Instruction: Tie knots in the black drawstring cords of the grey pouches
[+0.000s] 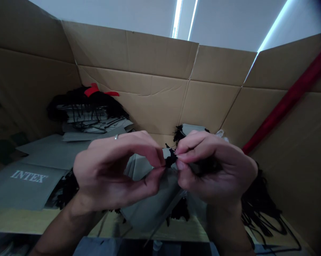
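Note:
My left hand (pixel 118 167), with a ring on one finger, is closed in a pinch on a small black bunched cord (pixel 171 159). From the other side my right hand (pixel 213 163) pinches the same cord between thumb and fingers. The fingertips of both hands are close together and hide part of it. Just below hangs or lies a grey flat piece (pixel 147 209), like a fabric bag; whether the cord is attached to it I cannot tell.
At left lie grey pieces, one printed INTEX (pixel 29 176). Behind them is a stack with black cords (pixel 88 110) and a red strip (pixel 92 90). Loose black cords (pixel 261 206) lie at right. Cardboard walls (pixel 139 49) surround the table (pixel 187 229); a red bar (pixel 285 103) slants at right.

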Motion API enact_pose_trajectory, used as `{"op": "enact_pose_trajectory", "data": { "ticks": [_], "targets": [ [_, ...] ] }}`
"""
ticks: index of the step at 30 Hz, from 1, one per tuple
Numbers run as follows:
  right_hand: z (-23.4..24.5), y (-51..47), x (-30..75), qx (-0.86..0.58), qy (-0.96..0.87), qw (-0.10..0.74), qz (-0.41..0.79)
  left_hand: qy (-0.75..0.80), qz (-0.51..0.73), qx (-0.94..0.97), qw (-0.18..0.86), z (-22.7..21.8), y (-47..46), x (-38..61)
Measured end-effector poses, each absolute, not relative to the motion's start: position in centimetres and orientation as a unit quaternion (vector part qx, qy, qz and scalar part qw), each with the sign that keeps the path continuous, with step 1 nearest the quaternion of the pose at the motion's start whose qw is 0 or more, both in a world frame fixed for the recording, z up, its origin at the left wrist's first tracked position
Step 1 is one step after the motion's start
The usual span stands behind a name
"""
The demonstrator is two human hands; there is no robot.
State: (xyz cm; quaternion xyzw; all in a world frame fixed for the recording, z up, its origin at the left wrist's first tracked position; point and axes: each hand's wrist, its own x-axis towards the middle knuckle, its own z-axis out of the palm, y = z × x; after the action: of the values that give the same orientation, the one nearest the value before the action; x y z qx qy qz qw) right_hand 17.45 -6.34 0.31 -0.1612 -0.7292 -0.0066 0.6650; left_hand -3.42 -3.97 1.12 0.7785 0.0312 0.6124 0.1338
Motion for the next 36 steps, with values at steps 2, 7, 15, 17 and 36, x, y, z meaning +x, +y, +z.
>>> {"op": "enact_pose_trajectory", "data": {
  "ticks": [2,7,15,17,36],
  "targets": [
    [0.2,-6.2,17.4,-0.159,-0.725,0.671,-0.016,0.020,0.623,0.762,0.177,1.2,-3.7,-3.3],
    [0.3,-6.4,17.4,-0.179,-0.720,0.666,-0.072,0.105,0.554,0.780,0.271,1.6,-3.5,-3.7],
    [0.7,-8.9,17.2,-0.265,-0.724,0.629,-0.093,0.110,0.570,0.760,0.292,1.1,-4.7,-3.4],
    [1.0,-10.0,17.4,-0.293,-0.724,0.620,-0.075,0.121,0.577,0.756,0.284,1.0,-5.1,-3.3],
    [3.0,-10.2,18.5,-0.367,-0.722,0.578,0.099,0.170,0.550,0.809,0.116,0.1,-5.9,-2.9]
  ]
}}
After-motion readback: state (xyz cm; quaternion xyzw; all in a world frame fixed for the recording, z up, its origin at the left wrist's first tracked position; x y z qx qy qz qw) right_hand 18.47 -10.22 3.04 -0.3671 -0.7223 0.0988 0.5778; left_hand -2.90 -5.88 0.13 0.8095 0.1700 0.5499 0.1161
